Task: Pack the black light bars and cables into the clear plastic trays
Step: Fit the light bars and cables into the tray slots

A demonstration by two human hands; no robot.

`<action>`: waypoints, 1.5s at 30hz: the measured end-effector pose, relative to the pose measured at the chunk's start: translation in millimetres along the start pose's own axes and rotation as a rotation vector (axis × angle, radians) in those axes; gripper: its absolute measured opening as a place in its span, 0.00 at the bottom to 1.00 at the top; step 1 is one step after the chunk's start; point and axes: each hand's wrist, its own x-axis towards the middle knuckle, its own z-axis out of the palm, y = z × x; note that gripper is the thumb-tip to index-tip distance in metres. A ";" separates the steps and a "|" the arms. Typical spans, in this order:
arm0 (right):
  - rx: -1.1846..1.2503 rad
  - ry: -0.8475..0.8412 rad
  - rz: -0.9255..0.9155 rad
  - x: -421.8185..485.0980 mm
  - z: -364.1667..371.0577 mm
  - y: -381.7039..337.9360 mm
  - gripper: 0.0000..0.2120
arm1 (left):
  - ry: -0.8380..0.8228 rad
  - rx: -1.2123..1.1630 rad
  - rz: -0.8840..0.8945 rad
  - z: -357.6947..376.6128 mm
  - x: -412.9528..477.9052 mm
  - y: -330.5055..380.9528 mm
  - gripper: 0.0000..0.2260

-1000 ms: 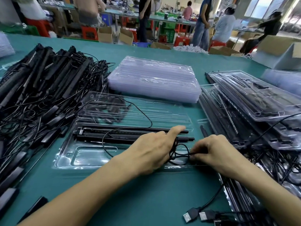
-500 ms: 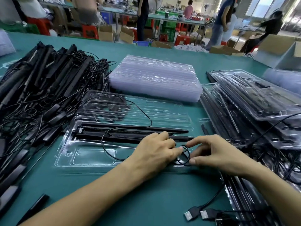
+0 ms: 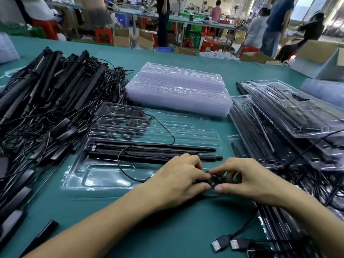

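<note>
Head view: the left hand [image 3: 178, 177] and right hand [image 3: 247, 177] meet with fingers curled, together pinching a small cable coil [image 3: 212, 180] over the near right pocket of the clear tray [image 3: 78, 181]. Just beyond the grip lie the light bars [image 3: 149, 151], long axis left-right. The slack cable [image 3: 167, 133] loops away leftward, and the USB plugs [image 3: 229, 243] lie nearer, to the right.

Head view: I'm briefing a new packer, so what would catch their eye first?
The left hand and right hand pinch a coiled cable at the near edge of the open tray, which holds black light bars. A tangled pile of bars and cables fills the left side; a stack of empty trays sits behind.
</note>
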 end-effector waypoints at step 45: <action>-0.121 0.036 0.096 8.0 9.3 -21.9 0.11 | 0.048 0.166 -0.033 1.7 -1.3 7.5 0.07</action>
